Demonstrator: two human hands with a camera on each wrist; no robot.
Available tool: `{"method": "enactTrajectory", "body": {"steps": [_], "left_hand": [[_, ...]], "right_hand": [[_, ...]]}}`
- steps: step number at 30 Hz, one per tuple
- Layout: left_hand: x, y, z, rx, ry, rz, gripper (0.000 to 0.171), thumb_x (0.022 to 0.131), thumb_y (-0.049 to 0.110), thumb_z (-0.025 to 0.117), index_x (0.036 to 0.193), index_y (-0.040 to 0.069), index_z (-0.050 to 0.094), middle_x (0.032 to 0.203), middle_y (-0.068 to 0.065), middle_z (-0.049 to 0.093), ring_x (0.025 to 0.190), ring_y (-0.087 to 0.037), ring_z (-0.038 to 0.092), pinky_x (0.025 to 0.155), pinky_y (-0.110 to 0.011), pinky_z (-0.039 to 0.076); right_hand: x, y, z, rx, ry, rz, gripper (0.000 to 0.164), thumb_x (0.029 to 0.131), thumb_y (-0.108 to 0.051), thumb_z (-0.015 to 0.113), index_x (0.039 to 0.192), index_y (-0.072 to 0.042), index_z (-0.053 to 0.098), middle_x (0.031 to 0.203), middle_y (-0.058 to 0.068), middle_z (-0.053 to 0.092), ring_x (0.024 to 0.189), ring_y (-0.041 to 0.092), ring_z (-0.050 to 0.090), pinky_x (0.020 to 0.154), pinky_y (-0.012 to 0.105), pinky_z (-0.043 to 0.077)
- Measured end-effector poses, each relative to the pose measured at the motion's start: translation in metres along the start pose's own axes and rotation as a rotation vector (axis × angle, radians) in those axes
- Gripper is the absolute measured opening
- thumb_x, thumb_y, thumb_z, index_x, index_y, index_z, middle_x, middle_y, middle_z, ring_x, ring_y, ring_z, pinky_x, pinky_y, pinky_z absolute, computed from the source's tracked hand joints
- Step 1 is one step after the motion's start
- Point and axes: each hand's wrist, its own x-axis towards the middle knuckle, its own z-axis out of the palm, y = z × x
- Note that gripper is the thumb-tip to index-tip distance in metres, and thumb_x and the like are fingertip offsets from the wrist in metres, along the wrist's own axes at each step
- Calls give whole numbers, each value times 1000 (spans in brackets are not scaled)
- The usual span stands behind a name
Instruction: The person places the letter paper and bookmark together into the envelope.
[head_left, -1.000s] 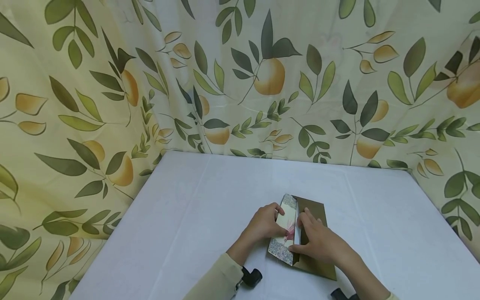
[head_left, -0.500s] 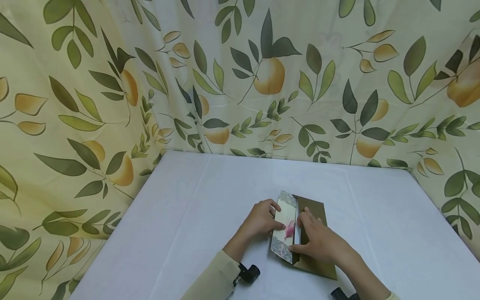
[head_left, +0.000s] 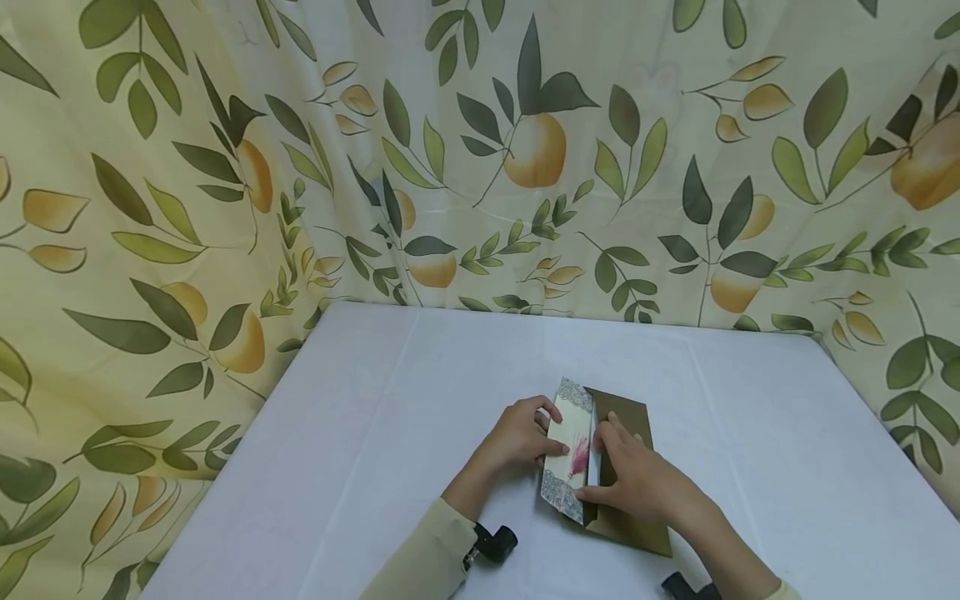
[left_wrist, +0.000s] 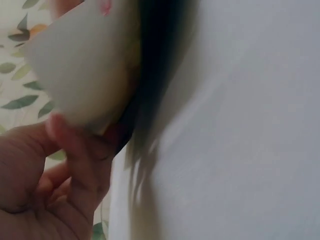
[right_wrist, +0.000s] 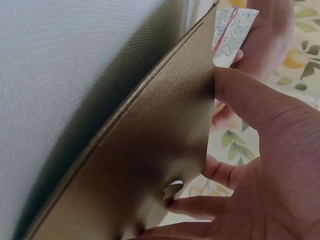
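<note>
A bronze-brown paper envelope [head_left: 627, 408] lies tilted on the table. At its left side is a cream card [head_left: 573, 427] with grey lace-like ends and a pink feather-like print; I cannot tell whether the two are joined. A narrow white strip shows between them. My left hand [head_left: 517, 433] pinches the card's left edge, thumb on top; the left wrist view shows a pale, blurred face of the card [left_wrist: 90, 60]. My right hand [head_left: 647, 485] holds the envelope by its left edge. Thumb and fingertips meet that edge in the right wrist view, where the envelope [right_wrist: 160, 120] stands slanted.
A white-covered table [head_left: 420, 392] extends around the hands. Behind and at the left hangs a curtain [head_left: 480, 167] with leaves and fruit. Black wrist devices, one a cylindrical piece [head_left: 497, 543] by the left sleeve [head_left: 427, 554], sit low over the table.
My left hand has shifted slightly up and left, and the card's far end has risen with it, showing more of the pink print. The right hand and the envelope have stayed nearly still.
</note>
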Motion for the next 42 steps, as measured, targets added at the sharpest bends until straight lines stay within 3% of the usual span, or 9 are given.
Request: {"method": "enactTrajectory", "body": {"steps": [7, 10, 12, 17, 24, 30, 36, 39, 42], "left_hand": [[-3, -1, -11, -70, -144, 6, 28, 76, 1, 76, 101, 10, 67, 70, -4, 62, 49, -19, 63, 55, -26, 49], [-3, -1, -14, -107, -139, 7, 28, 77, 0, 75, 102, 9, 67, 72, -4, 62, 49, -19, 63, 54, -27, 50], [-3, -1, -15, -125, -118, 5, 28, 77, -1, 74, 102, 9, 68, 73, -4, 62, 48, -18, 62, 52, -27, 49], [-5, 2, -15, -155, -63, -14, 29, 76, -4, 73, 102, 9, 68, 76, -3, 59, 47, -19, 62, 49, -28, 48], [-3, 5, -13, -189, -34, -31, 30, 76, -4, 72, 104, 7, 68, 77, -3, 59, 49, -18, 62, 49, -27, 48], [-2, 2, -16, -270, -60, -63, 30, 76, -4, 72, 105, 5, 68, 77, -4, 58, 49, -18, 61, 53, -28, 50], [1, -4, -14, -307, -98, -100, 30, 77, -4, 71, 106, 4, 67, 75, -3, 57, 50, -15, 60, 54, -26, 51], [2, -8, -11, -315, -120, -91, 29, 77, -4, 72, 105, 4, 66, 76, -4, 55, 51, -16, 62, 57, -27, 52], [1, -9, -7, -300, -142, -78, 29, 77, -2, 74, 103, 6, 65, 78, -6, 57, 54, -20, 65, 60, -28, 52]], "right_hand": [[-1, -1, -1, 11, -12, -9, 66, 66, -59, 77, 102, -16, 41, 146, 32, 22, 126, 52, 33, 101, 63, 21], [0, -1, -1, 7, -13, -7, 67, 66, -61, 75, 102, -16, 41, 147, 32, 21, 128, 51, 31, 100, 64, 21], [-1, 0, -2, 9, -12, -4, 68, 66, -63, 74, 103, -17, 40, 147, 31, 21, 126, 51, 33, 95, 62, 34], [-1, 0, -3, 17, -6, -3, 68, 66, -66, 71, 103, -18, 40, 148, 29, 20, 125, 54, 32, 77, 56, 47], [-1, 1, -3, 5, 6, -2, 69, 68, -65, 72, 106, -16, 41, 147, 29, 23, 125, 50, 36, 92, 64, 35], [2, 3, -2, -1, 5, 2, 68, 68, -64, 72, 104, -16, 40, 147, 32, 20, 129, 55, 24, 90, 67, 33], [2, 4, -1, 11, 17, -19, 67, 69, -63, 72, 104, -15, 41, 146, 28, 27, 131, 48, 28, 99, 65, 23], [1, 3, -2, 17, 24, -24, 66, 70, -63, 72, 103, -15, 41, 143, 24, 32, 126, 44, 38, 95, 62, 34], [1, 2, -1, 19, 24, -17, 66, 70, -63, 72, 103, -15, 41, 143, 27, 31, 124, 49, 38, 93, 63, 35]]}}
